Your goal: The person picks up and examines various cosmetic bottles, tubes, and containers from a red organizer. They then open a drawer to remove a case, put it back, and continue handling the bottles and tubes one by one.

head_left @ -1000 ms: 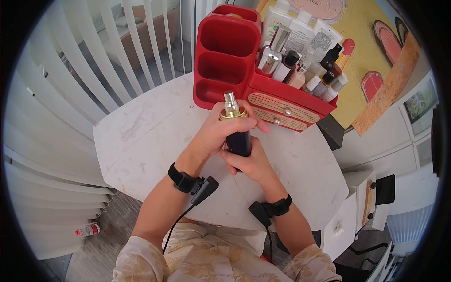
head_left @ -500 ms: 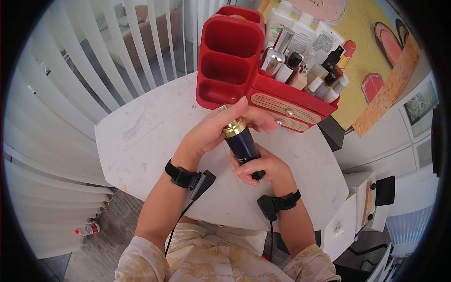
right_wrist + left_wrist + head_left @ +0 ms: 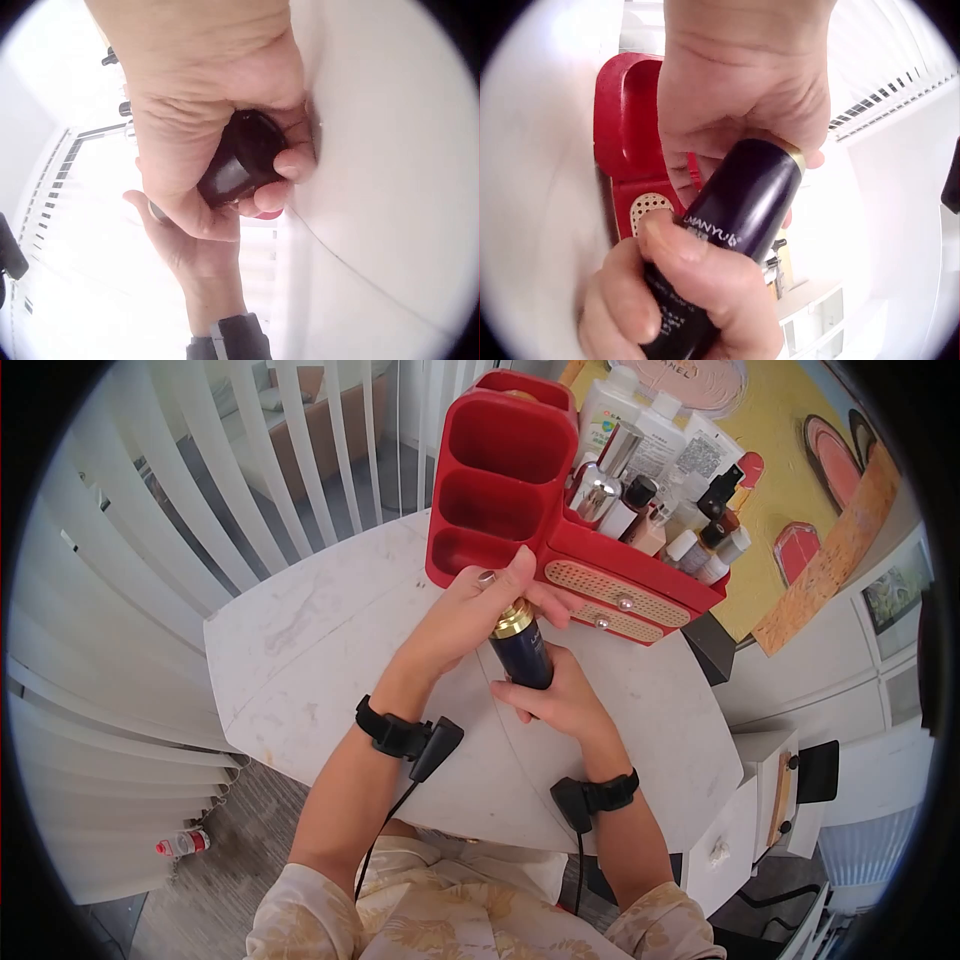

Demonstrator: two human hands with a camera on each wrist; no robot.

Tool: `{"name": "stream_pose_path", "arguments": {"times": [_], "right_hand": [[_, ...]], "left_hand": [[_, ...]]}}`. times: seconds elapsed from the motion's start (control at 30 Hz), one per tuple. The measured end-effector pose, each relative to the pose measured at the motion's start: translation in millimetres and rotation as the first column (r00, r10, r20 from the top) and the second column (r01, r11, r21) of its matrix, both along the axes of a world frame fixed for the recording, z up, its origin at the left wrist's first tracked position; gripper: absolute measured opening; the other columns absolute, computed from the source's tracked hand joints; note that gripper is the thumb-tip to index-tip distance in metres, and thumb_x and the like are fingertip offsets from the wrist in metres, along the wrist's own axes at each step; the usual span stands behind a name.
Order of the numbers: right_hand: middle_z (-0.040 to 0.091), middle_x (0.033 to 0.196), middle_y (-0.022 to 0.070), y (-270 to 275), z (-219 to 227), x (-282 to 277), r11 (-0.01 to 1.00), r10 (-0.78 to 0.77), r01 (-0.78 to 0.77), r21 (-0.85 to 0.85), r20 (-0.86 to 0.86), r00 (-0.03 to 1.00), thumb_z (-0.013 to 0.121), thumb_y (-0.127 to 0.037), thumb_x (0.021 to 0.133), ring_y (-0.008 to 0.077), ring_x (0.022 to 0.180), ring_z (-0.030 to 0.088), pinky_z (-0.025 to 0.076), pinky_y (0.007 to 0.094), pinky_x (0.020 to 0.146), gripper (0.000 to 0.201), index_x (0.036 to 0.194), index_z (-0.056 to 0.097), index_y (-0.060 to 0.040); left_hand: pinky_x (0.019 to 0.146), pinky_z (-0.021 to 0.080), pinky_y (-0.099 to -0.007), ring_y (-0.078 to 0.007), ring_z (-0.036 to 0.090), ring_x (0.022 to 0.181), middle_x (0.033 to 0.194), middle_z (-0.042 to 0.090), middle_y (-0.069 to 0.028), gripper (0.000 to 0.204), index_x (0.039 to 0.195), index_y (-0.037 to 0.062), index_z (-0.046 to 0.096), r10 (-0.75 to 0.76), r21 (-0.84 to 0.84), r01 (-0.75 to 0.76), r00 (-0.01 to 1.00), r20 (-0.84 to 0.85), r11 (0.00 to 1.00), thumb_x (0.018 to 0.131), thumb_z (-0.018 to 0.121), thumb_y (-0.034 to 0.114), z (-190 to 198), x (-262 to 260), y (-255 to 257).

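Observation:
A dark blue bottle (image 3: 523, 657) with a gold collar (image 3: 513, 621) is held tilted above the table. My right hand (image 3: 572, 698) grips its lower body; in the right wrist view the fingers of the right hand (image 3: 187, 112) wrap round the dark base (image 3: 232, 169). At the neck is my left hand (image 3: 452, 618), thumb and fingers around the collar, with the silver top (image 3: 487, 579) showing beside the thumb. White lettering faces the left wrist view on the bottle (image 3: 750, 195), where the palm of the left hand (image 3: 742, 90) partly hides the collar.
Behind the hands stands a red organizer (image 3: 440, 510) with compartments, drawers and several cosmetic bottles (image 3: 637, 500). The white table (image 3: 290, 650) spreads around the arms. A plastic bottle (image 3: 183, 843) lies on the floor at left, and a painting (image 3: 760, 550) is behind.
The right hand moved down and right along the bottle, then slightly back up. The left hand shifted at the neck, and the silver top is now more visible between its thumb and palm.

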State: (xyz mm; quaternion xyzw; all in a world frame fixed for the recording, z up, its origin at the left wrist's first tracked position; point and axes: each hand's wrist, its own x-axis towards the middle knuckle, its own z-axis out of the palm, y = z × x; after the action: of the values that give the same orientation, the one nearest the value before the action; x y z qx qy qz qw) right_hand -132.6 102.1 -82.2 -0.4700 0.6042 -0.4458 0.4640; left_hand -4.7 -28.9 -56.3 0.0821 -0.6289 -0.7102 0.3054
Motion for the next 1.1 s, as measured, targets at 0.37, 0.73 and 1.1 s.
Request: {"name": "stream_pose_path", "arguments": {"times": [0.37,0.73,1.1], "right_hand": [[0.058,0.066,0.0012,-1,6,0,0.995,-0.04,0.05,-0.086,0.121,0.992,0.084,-0.019,0.084,0.0099,0.051,0.056,0.041,0.0249,0.048,0.031,0.09,0.057,-0.0045],[0.058,0.067,0.0017,-3,5,-1,0.984,-0.113,0.13,-0.119,0.142,0.983,0.084,-0.018,0.084,0.01,0.051,0.055,0.041,0.0251,0.048,0.03,0.088,0.057,-0.0048],[0.06,0.073,0.0021,-4,1,0,0.992,-0.094,0.1,-0.07,0.089,0.992,0.09,-0.031,0.078,0.0094,0.056,0.058,0.047,0.0243,0.049,0.048,0.095,0.057,-0.0009]], "left_hand": [[0.102,0.048,-0.0361,-0.0188,0.066,0.113,0.122,0.072,-0.0095,0.041,0.127,0.002,0.068,-0.01,0.034,0.015,0.99,-0.138,0.999,0.104,0.056,0.034,10,15,-6],[0.102,0.048,-0.0349,-0.0175,0.066,0.11,0.117,0.074,-0.0088,0.035,0.128,0.0055,0.066,0.105,0.137,-0.08,0.977,-0.186,0.987,0.101,0.063,0.027,0,20,-20],[0.102,0.049,-0.0343,-0.0175,0.068,0.11,0.114,0.075,-0.0093,0.048,0.138,0.0066,0.059,0.05,0.11,-0.033,0.985,-0.165,0.993,0.093,0.074,0.016,7,16,-12]]}}
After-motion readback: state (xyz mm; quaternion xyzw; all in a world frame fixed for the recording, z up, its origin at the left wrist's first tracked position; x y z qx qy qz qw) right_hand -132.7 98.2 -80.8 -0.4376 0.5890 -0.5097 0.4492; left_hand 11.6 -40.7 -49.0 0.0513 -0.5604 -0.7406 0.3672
